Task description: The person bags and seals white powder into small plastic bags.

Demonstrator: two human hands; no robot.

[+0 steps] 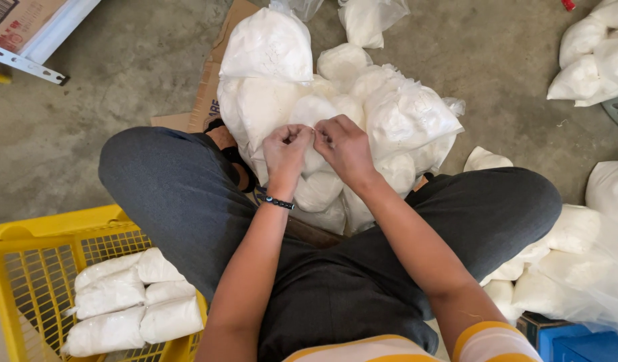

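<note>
Small clear plastic bag of white powder (314,114), pinched at its neck.
We pressed left hand (285,151) and right hand (344,146) together there, steadying it above the pile.

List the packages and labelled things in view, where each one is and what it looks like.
Bag: small clear bag of white powder, pinched by left hand and right hand.
Pile: white bags heaped ahead of the knees.
Basket: yellow, lower left, holding sealed white bags.
Cardboard: brown sheet under the pile, printed.
Box: top left, brown with label.
</note>
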